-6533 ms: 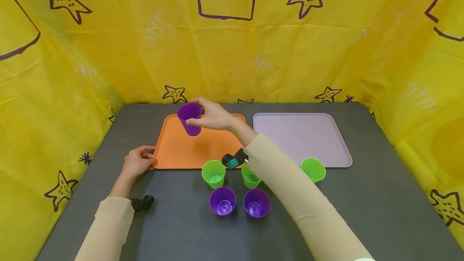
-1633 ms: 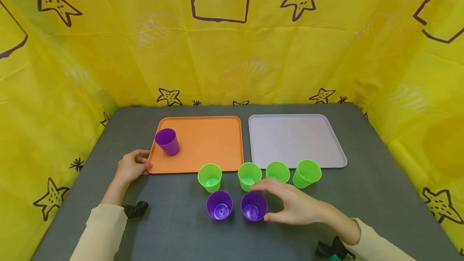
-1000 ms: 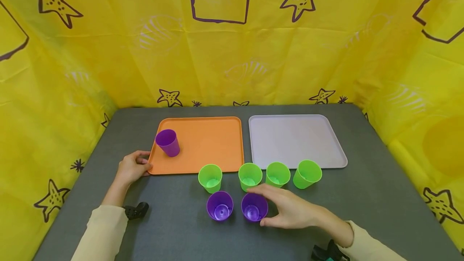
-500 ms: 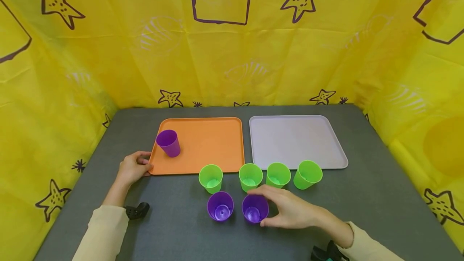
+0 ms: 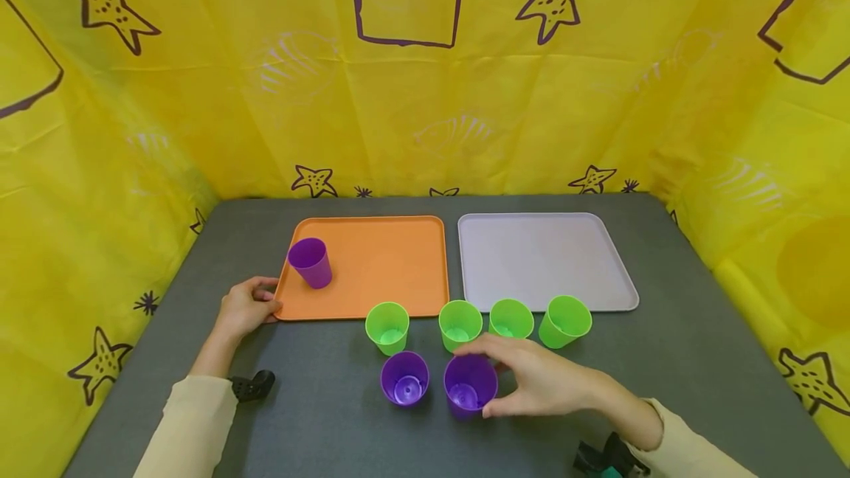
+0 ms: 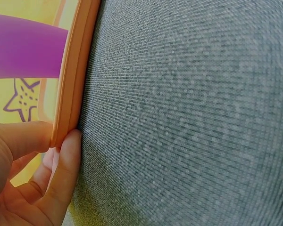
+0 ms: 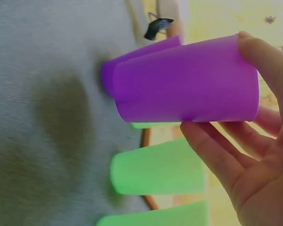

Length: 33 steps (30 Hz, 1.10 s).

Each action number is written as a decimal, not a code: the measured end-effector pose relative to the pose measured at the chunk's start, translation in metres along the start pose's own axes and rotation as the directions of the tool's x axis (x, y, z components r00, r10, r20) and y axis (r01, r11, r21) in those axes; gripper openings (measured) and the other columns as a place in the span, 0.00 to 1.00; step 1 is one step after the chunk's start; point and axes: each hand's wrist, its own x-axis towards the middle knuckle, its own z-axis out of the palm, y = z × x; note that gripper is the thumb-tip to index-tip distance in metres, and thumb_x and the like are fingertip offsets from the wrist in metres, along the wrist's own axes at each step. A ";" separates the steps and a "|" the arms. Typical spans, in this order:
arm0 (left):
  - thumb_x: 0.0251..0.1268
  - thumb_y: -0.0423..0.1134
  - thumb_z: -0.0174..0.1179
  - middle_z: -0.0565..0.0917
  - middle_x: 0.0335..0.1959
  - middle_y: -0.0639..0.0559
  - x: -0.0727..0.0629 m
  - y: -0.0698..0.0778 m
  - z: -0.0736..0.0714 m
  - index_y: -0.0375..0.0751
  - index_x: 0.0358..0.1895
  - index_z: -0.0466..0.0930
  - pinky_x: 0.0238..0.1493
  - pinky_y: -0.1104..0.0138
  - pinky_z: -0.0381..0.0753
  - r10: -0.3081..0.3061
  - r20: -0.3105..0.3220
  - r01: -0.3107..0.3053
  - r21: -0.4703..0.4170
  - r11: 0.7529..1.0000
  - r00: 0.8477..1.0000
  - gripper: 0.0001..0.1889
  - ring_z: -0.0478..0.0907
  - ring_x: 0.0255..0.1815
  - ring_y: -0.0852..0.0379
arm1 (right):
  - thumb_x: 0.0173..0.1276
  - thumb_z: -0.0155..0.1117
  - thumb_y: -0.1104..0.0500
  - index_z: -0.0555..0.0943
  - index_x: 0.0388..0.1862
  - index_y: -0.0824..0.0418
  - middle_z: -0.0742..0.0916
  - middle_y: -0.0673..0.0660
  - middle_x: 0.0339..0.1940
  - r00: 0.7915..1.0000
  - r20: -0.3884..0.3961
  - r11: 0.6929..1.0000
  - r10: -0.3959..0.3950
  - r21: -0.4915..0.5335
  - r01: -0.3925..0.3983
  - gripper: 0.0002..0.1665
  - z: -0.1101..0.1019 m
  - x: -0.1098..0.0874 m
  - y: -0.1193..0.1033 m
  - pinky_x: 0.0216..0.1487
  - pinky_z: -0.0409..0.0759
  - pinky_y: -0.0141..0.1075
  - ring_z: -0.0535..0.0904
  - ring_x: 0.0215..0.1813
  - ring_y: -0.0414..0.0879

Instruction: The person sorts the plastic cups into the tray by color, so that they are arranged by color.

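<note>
In the head view my right hand (image 5: 541,378) grips a purple cup (image 5: 470,382) between thumb and fingers. The right wrist view shows that cup (image 7: 188,80) lifted off the table, with a shadow below it. Another purple cup (image 5: 405,380) stands just left of it. My left hand (image 5: 246,308) pinches the near left corner of the orange tray (image 5: 385,264); the left wrist view has its thumb and finger (image 6: 68,150) at the tray's rim (image 6: 73,80). A third purple cup (image 5: 311,264) stands on that tray's left part.
Several green cups stand in a row before the trays, from the leftmost green cup (image 5: 388,327) to the rightmost green cup (image 5: 564,321). A pale lilac tray (image 5: 544,260) lies right of the orange one. Yellow cloth (image 5: 398,116) encloses the grey table (image 5: 319,404).
One purple cup went onto the orange tray, and a green cup now shows by the lilac tray. Lately my right hand has raised another purple cup slightly. The left hand stays at the tray corner.
</note>
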 end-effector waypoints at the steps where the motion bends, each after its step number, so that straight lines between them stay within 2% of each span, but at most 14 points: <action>1: 0.54 0.29 0.61 0.80 0.35 0.39 0.000 0.000 0.000 0.28 0.58 0.69 0.26 0.66 0.83 0.001 -0.001 -0.001 0.000 1.000 1.000 0.25 0.80 0.23 0.58 | 0.56 0.69 0.52 0.64 0.64 0.53 0.77 0.49 0.55 1.000 -0.001 1.000 -0.013 -0.001 0.013 0.38 -0.003 0.001 -0.001 0.47 0.78 0.29 0.76 0.51 0.40; 9: 0.54 0.29 0.61 0.80 0.35 0.38 0.001 -0.001 0.001 0.28 0.58 0.69 0.26 0.66 0.83 0.005 -0.005 -0.005 -0.001 1.000 1.000 0.25 0.80 0.22 0.59 | 0.56 0.69 0.51 0.65 0.63 0.53 0.78 0.49 0.52 1.000 -0.008 1.000 -0.014 0.016 0.014 0.38 -0.034 0.015 -0.015 0.44 0.80 0.29 0.75 0.50 0.40; 14: 0.54 0.28 0.61 0.79 0.35 0.39 0.001 -0.002 0.001 0.29 0.58 0.69 0.26 0.66 0.83 0.010 -0.011 -0.010 -0.007 1.000 1.000 0.25 0.80 0.23 0.59 | 0.57 0.68 0.52 0.66 0.63 0.55 0.78 0.52 0.53 0.998 -0.011 0.996 -0.065 0.057 0.066 0.36 -0.045 0.028 -0.018 0.41 0.81 0.30 0.77 0.49 0.43; 20: 0.54 0.28 0.62 0.79 0.35 0.38 -0.001 0.000 0.001 0.28 0.58 0.69 0.26 0.66 0.83 0.006 -0.012 -0.006 -0.011 1.000 1.000 0.25 0.80 0.22 0.59 | 0.57 0.68 0.51 0.66 0.62 0.55 0.77 0.51 0.53 0.996 -0.007 0.994 -0.093 0.052 0.093 0.35 -0.055 0.045 -0.021 0.43 0.81 0.31 0.77 0.49 0.42; 26: 0.54 0.28 0.62 0.79 0.35 0.38 -0.002 0.002 0.001 0.28 0.58 0.68 0.26 0.66 0.83 0.001 -0.004 -0.001 -0.020 1.000 1.000 0.26 0.80 0.23 0.58 | 0.57 0.68 0.51 0.66 0.62 0.53 0.77 0.49 0.53 0.999 0.016 0.995 -0.040 0.097 0.039 0.35 -0.066 0.060 -0.023 0.46 0.80 0.32 0.76 0.51 0.42; 33: 0.55 0.29 0.61 0.79 0.34 0.40 -0.001 0.001 0.000 0.29 0.58 0.69 0.26 0.66 0.83 -0.001 -0.005 0.001 -0.001 1.000 1.000 0.25 0.79 0.23 0.59 | 0.57 0.68 0.55 0.66 0.62 0.58 0.77 0.52 0.52 1.000 0.018 0.993 -0.023 0.117 0.021 0.35 -0.077 0.080 -0.021 0.47 0.80 0.32 0.77 0.50 0.43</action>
